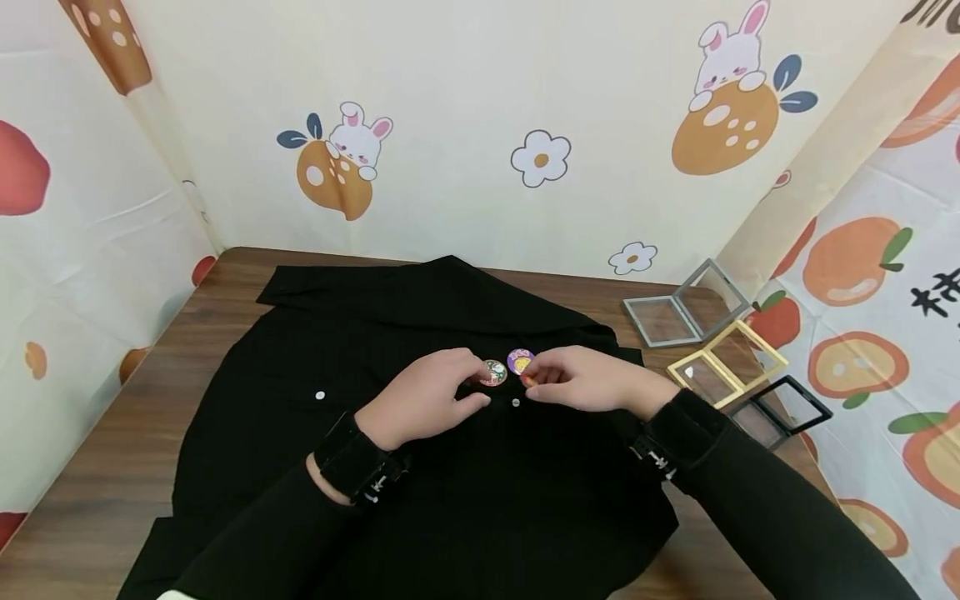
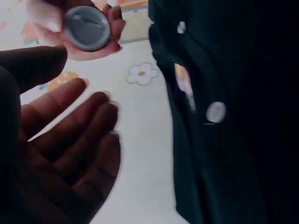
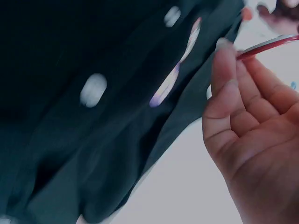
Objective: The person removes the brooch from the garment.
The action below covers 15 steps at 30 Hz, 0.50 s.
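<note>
1. A brown wood-grain table (image 1: 142,433), bare along its left side and back edge.
2. A black cloth shirt (image 1: 255,417), spread over most of it.
3. At the right, a grey hinged square frame (image 1: 684,316) with clear panels, open.
4. Just beside, a pale-yellow hinged frame (image 1: 722,377), open.
5. Nearest the person, a black-and-grey hinged frame (image 1: 771,417), open.

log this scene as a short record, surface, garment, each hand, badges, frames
surface: wood table
garment: black shirt, spread on the table
left hand: left hand holds nothing, fingers near the green badge
right hand: right hand pinches a red badge by its edge
badges on shirt: green badge, purple badge, side by side
frames: gray frame, yellow frame, black frame, all open, at right
</note>
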Each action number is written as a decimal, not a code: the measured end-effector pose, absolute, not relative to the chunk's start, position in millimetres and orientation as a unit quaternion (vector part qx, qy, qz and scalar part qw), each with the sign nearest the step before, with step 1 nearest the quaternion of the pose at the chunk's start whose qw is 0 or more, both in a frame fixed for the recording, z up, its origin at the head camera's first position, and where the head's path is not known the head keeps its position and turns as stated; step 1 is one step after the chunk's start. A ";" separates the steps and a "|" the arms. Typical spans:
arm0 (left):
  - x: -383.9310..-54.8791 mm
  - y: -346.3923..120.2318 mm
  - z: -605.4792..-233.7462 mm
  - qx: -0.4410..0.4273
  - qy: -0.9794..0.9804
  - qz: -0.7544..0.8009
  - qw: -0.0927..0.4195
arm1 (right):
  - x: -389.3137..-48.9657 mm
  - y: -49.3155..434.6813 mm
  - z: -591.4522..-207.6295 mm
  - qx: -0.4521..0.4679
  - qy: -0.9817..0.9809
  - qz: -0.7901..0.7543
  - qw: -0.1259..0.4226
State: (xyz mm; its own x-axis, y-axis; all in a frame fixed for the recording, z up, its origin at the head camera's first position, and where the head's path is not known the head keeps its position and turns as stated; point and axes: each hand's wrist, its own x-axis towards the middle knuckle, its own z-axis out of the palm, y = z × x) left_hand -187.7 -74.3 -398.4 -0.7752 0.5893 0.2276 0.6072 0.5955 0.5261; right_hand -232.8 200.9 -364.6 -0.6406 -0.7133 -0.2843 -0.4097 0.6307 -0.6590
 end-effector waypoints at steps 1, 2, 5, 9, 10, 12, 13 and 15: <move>-189.5 -74.9 -401.7 -0.325 -0.897 -0.301 0.001 | -237.1 206.6 -365.8 -0.315 0.874 -0.265 0.258; -191.2 -75.6 -405.0 -0.316 -0.901 -0.297 -0.009 | -242.0 212.8 -367.3 -0.302 0.887 -0.249 0.244; -195.6 -77.3 -413.5 -0.294 -0.918 -0.265 -0.024 | -259.4 235.0 -371.4 -0.267 0.919 -0.209 0.203; -200.4 -79.7 -421.5 -0.256 -0.944 -0.205 -0.036 | -281.9 266.2 -377.4 -0.221 0.951 -0.156 0.149; -201.5 -80.7 -423.2 -0.246 -0.949 -0.194 -0.043 | -286.8 273.4 -378.9 -0.212 0.958 -0.141 0.136; -203.5 -83.2 -426.8 -0.227 -0.955 -0.180 -0.058 | -294.4 285.9 -381.3 -0.188 0.970 -0.107 0.114; -204.3 -84.5 -428.3 -0.221 -0.957 -0.175 -0.065 | -297.8 291.4 -382.1 -0.173 0.974 -0.094 0.108; -205.4 -86.1 -430.8 -0.210 -0.959 -0.171 -0.081 | -304.0 301.7 -383.3 -0.143 0.982 -0.072 0.104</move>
State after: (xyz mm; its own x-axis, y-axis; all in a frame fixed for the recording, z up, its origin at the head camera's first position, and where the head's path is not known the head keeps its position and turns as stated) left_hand -205.4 -86.1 -430.8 -0.8988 0.4303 -0.0837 0.3748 0.8534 0.3623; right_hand -304.0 301.7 -383.3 -0.9376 -0.2958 -0.1830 -0.2660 0.9488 -0.1705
